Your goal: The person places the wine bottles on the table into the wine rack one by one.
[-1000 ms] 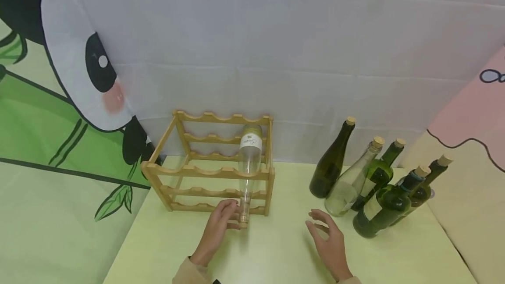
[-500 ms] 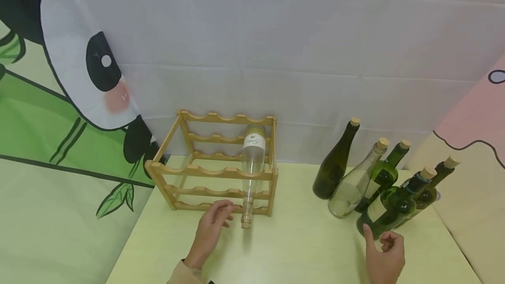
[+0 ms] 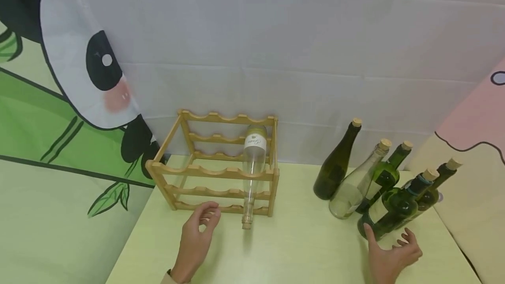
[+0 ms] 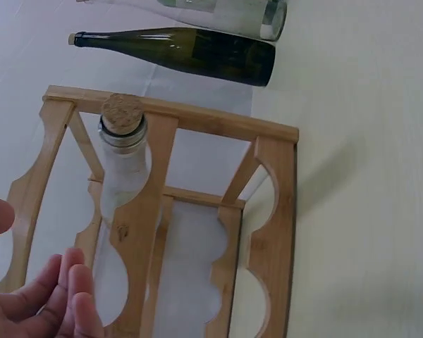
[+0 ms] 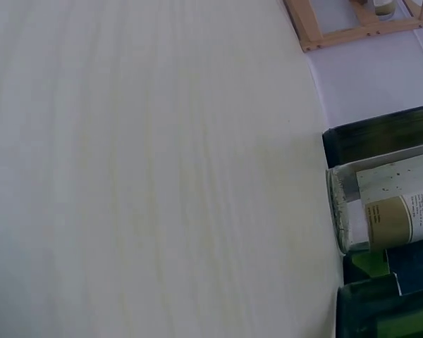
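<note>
My left hand hovers in front of the wooden wine rack, holding nothing, its fingers loosely bent. A clear corked wine bottle lies in the rack's top right slot, neck toward me; its cork shows large in the left wrist view. On the right, my right hand is at the near side of a dark green wine bottle with a pale label. Thumb and fingers are spread apart, with the thumb tip right at the bottle's lower part. In the right wrist view that hand is out of sight.
Beside that bottle stand other corked bottles: a tall dark one, a clear one, a green one and another dark one behind. A printed cloth hangs behind the pale table.
My right hand has moved right to the front green bottle, its fingers spreading lately. My left hand has drawn away from the clear bottle's neck, to the left and toward me.
</note>
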`<state>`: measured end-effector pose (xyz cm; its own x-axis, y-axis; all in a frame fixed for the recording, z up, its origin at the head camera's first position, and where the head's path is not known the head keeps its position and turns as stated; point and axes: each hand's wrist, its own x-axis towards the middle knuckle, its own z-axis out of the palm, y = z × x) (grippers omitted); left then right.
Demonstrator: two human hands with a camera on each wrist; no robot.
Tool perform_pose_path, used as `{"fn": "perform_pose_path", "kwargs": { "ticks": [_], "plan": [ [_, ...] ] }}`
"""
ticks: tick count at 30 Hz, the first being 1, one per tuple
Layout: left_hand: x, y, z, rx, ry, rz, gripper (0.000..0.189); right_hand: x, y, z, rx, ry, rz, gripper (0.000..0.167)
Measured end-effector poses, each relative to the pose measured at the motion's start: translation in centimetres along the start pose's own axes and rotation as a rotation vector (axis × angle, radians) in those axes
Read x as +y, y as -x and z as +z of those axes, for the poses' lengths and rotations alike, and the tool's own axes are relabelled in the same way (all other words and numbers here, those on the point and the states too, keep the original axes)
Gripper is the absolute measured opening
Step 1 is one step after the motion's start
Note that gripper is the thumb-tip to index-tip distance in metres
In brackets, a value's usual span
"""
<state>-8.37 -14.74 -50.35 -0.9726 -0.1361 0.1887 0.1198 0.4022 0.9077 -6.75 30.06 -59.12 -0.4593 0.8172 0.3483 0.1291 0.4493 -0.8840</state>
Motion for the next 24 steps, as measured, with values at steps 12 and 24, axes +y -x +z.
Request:
{"fn": "perform_pose_path", "kwargs": {
  "ticks": [12, 24],
  "plan": [
    [1.0, 0.2, -0.8, 0.047, 0.051, 0.108, 0.018, 0.5, -1.1, 1.1, -0.22, -0.064, 0.199, 0.113],
    [0.5, 0.6, -0.4, 0.025, 0.059, 0.035, 0.018, 0.8, -2.2, 2.0, -0.242, -0.084, 0.172, 0.103]
  ]
}}
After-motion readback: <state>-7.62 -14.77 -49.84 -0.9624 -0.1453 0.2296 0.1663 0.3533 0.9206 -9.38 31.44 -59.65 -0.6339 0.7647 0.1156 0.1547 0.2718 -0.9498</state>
